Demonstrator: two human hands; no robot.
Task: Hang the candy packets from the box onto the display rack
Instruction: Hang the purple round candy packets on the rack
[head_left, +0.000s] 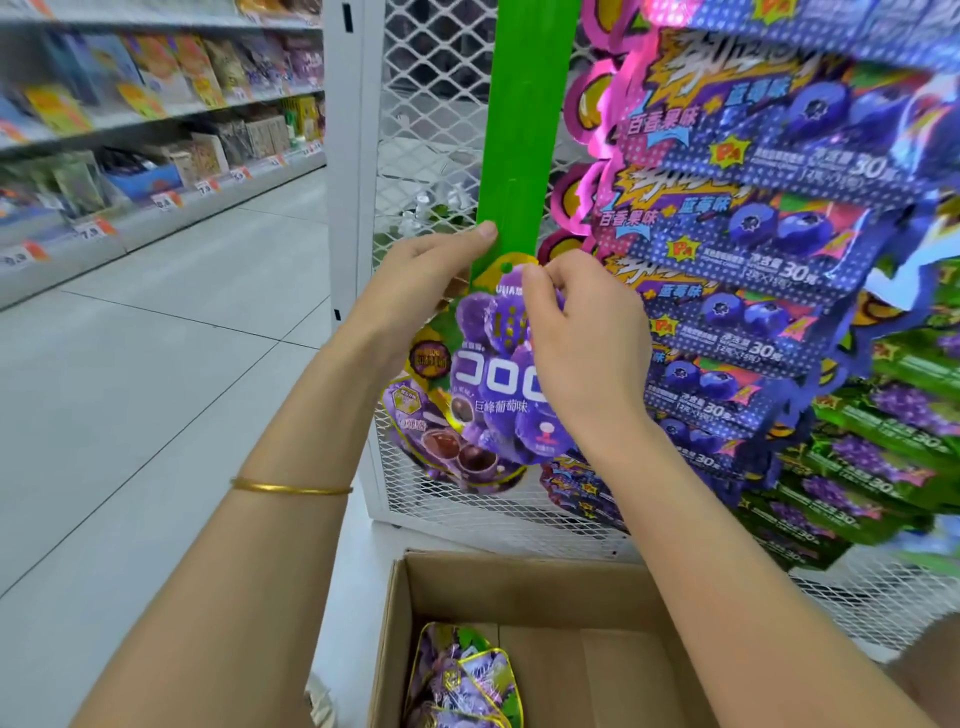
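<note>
Holding: both hands pinch the top of one grape packet (493, 374) against the foot of the green strip (519, 124)
Left hand (421, 280): fingers curled at the packet's upper left edge, thumb pressed flat on the strip
Right hand (576, 332): fingertips closed on the packet's top, just right of its hang hole, palm covering the packet's right side
Open room: bare tiled floor (156, 374) wide to the left; the strip's whole length above the hands is free
Edges: white mesh rack (431, 104) behind the strip, its post (345, 156) just left of the hands
In the way: blue packets (769, 228) crowd in overlapping rows right of the strip, close to the right hand; green packets (893, 447) hang lower right
Box (545, 623): brown cardboard, open, on the floor beneath the arms, more grape packets (462, 680) in its left corner
Around: stocked shelves (145, 130) with price tags far left
Materials: packet glossy, grape-bunch outline, gold trim; strip smooth plastic; thin gold bangle (291, 488) on the left wrist
</note>
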